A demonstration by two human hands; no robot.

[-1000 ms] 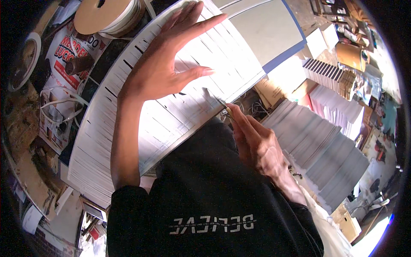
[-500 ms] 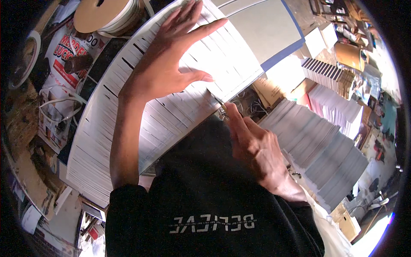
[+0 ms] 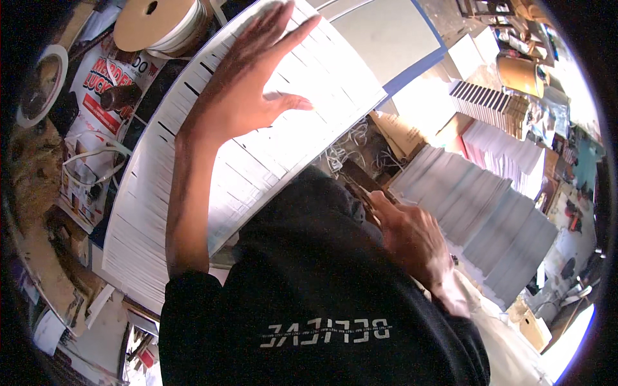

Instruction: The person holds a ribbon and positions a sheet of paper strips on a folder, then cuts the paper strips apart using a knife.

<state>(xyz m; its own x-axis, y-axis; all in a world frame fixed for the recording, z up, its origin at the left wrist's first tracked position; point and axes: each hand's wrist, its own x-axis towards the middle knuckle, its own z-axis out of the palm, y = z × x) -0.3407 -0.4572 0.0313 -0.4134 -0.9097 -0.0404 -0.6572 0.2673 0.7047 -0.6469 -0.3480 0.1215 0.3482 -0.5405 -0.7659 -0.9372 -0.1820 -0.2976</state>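
Observation:
A long, curved-looking row of white paper blocks (image 3: pixel 293 138), lined with dark gaps, stretches from the upper middle to the lower left. My left hand (image 3: pixel 235 96) rests on top of it, fingers spread and thumb apart, holding nothing. To the right, away from the paper, my right hand (image 3: pixel 415 235) is closed round a slim knife-like tool (image 3: pixel 365 191). Only a short part of that tool shows; the fist hides the rest, so its exact kind is unclear.
A spool of white cord (image 3: pixel 167 29) stands at the upper left, near a printed sack (image 3: pixel 96 103). Tall stacks of grey-edged paper (image 3: pixel 473 212) rise on the right. Loose white strings (image 3: pixel 351 145) lie beyond my right hand. A blue-edged board (image 3: pixel 386 42) is behind.
My right hand has drawn back from the edge of the paper row, down and to the right, taking the tool with it. My left hand stays on the paper, slightly shifted left.

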